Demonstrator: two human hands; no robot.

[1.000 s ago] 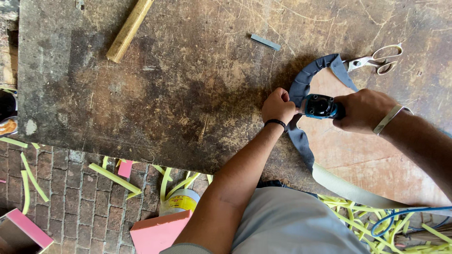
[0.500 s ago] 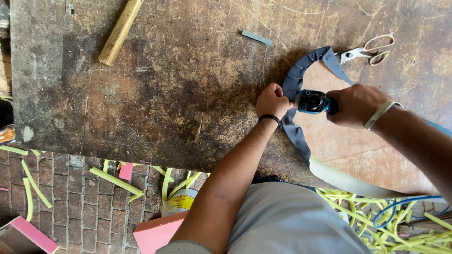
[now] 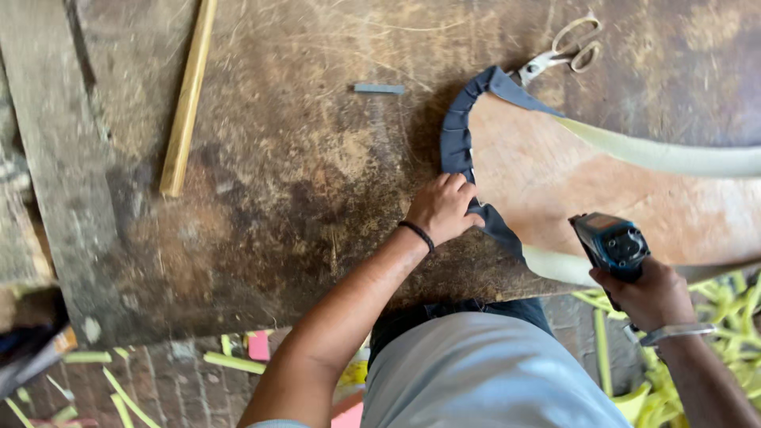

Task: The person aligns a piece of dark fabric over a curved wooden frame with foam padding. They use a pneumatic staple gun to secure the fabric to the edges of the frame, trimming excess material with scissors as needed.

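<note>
the left hand lies fingers-down on a strip of dark blue cloth, pinching it in pleats against the curved edge of a reddish board that rests on the worktop. the cloth looks thin, soft and limp; it would slide or unfold if let go, so it is best held flat under the fingertips, right where the pleats meet the board edge. a pale foam band runs along the far side of the board and round its near edge; it looks light and squashy, likely to dent under a hard grip.

the right hand is closed round the grip of a blue and black power tool, held just off the near edge of the board, apart from the cloth. the tool looks rigid and the heaviest thing here, best kept by its handle.

the worktop is rough, stained, scratched wood. on it lie scissors just past the cloth's far end, a small grey bar and a wooden stick well to the left. below is a brick floor strewn with yellow-green offcuts and pink scraps.
</note>
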